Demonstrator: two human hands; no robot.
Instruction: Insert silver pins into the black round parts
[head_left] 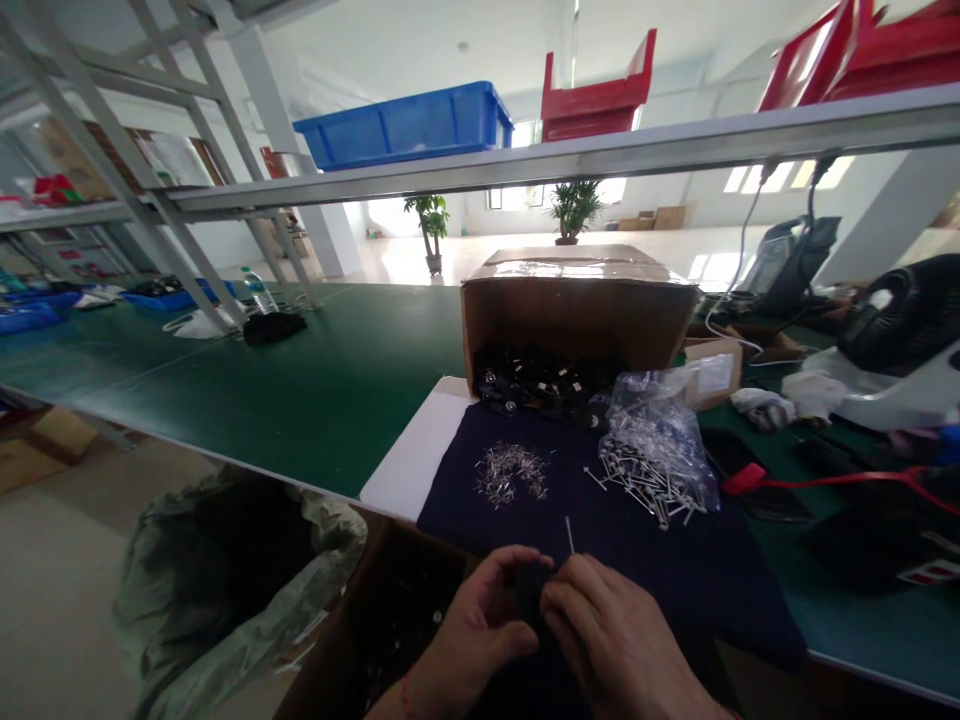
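My left hand [480,630] and my right hand [615,635] meet low in the view, pinching a small black part [531,592] between their fingers. A thin metal pin [570,535] stands up from between them. Both hands rest over a dark navy cloth [675,590]. Beyond them lie a small heap of short metal pins [510,472] and a spread of longer metal pins [652,495] beside a clear plastic bag [645,415]. Farther on, a cardboard box [577,310] lies on its side, spilling black parts [532,380].
A brown carton [382,610] stands at lower left, with a lined waste bag [225,590] on the floor beside it. The green workbench [285,380] runs leftward. Black equipment, cables and a white cloth sit at right. Overhead, a metal shelf [600,155] holds blue and red bins.
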